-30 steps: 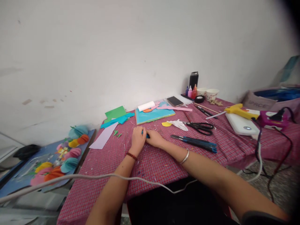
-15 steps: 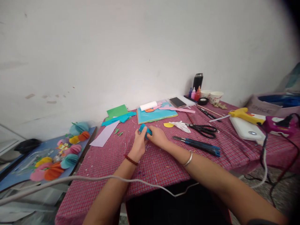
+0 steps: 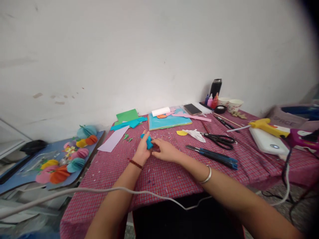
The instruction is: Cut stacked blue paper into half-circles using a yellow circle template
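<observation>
My left hand point(image 3: 142, 152), a beaded bracelet on its wrist, grips a small crumpled-looking piece of blue paper point(image 3: 149, 142) above the front half of the table. Just right of the paper, my right hand point(image 3: 166, 151) has thumb and fingers parted, its fingertips close to the paper's edge. Whether they touch it I cannot tell. Behind the hands lie blue paper strips point(image 3: 133, 123), a lilac sheet point(image 3: 114, 139) and small green scraps point(image 3: 126, 136). To the right are black scissors point(image 3: 220, 140) and a box cutter point(image 3: 211, 156).
A white cable point(image 3: 99, 190) runs across in front of my forearms. At right a yellow glue gun point(image 3: 267, 126) rests by a white power bank point(image 3: 267, 142). Paper cups point(image 3: 235, 105), a black bottle point(image 3: 215, 88) and a phone point(image 3: 192, 109) stand or lie at the back. Paper pumpkins point(image 3: 59, 174) sit at left.
My right fingers have come off the blue paper and spread apart. The left hand has shifted slightly left and down with the paper, which looks more bunched. The view has turned a little left.
</observation>
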`<control>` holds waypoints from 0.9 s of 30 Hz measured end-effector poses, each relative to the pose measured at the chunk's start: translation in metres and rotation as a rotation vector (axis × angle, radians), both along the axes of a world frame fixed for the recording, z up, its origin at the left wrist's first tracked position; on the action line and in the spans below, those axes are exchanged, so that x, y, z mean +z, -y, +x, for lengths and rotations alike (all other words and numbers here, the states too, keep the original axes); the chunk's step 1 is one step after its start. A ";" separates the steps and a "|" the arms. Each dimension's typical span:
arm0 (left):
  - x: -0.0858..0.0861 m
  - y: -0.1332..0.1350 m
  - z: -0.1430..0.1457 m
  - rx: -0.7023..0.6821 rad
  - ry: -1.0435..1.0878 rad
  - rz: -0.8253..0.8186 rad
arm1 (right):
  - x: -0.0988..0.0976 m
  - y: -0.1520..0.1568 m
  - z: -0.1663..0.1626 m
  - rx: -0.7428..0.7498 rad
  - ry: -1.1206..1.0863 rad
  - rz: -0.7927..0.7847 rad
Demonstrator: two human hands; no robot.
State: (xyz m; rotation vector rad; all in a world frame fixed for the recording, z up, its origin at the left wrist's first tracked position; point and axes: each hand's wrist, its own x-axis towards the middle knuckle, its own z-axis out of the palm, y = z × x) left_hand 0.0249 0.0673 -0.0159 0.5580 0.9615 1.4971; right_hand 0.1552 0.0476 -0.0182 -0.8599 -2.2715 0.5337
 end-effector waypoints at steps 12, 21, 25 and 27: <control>0.000 0.013 -0.013 -0.341 -0.089 -0.067 | -0.004 -0.010 0.004 -0.052 -0.304 -0.235; -0.008 0.042 -0.103 -0.423 -0.160 -0.029 | 0.037 -0.073 -0.041 -0.049 0.290 0.005; -0.013 0.048 -0.113 -0.449 -0.077 -0.003 | 0.041 -0.153 -0.099 -0.075 0.522 0.214; -0.014 0.052 -0.110 -0.475 -0.073 -0.024 | 0.035 -0.185 -0.124 -0.048 0.578 0.281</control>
